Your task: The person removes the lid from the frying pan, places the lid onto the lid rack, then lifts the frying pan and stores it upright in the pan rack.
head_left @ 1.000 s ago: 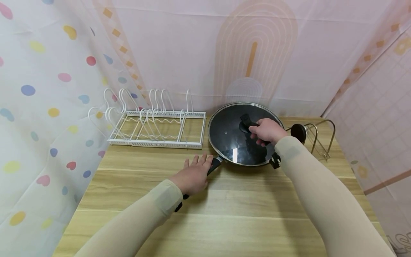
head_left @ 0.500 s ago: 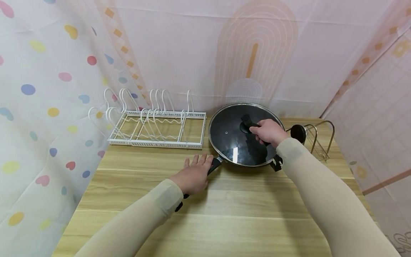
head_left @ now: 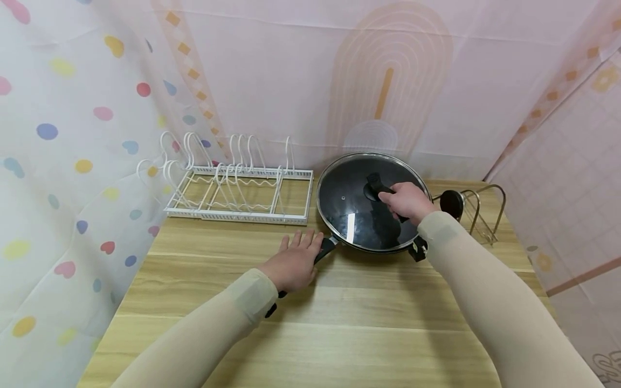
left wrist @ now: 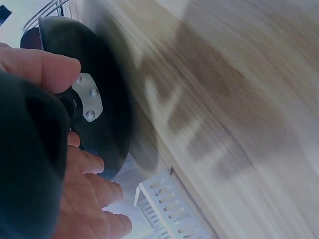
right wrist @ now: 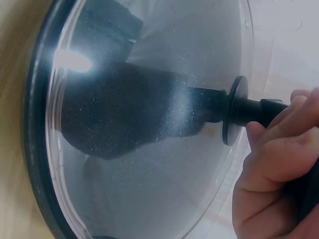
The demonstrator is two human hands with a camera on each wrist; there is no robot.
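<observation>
A black frying pan [left wrist: 117, 94] stands at the back of the table under a clear glass lid [head_left: 335, 178]. Its long black handle [head_left: 326, 248] points toward the front left, passing below my left hand [head_left: 293, 264]. That hand lies with fingers extended and spread, touching the handle; in the left wrist view the thumb is on one side of it and the other fingers on the other side. My right hand [head_left: 407, 200] grips the black lid handle [head_left: 373, 180], with fingers curled round the grip in the right wrist view. The lid overlaps the pan's rim.
Left of the pan stands a white wire rack [head_left: 247, 215] with upright loops. A metal wire rack [head_left: 477, 213] with a round black piece [head_left: 452, 205] is at the right. Fabric curtains [head_left: 271, 81] hang close behind and at both sides of the wooden table [head_left: 368, 323].
The head view has shifted slightly. Both hands keep about the same places, the left at the pan's handle and the right on the lid handle.
</observation>
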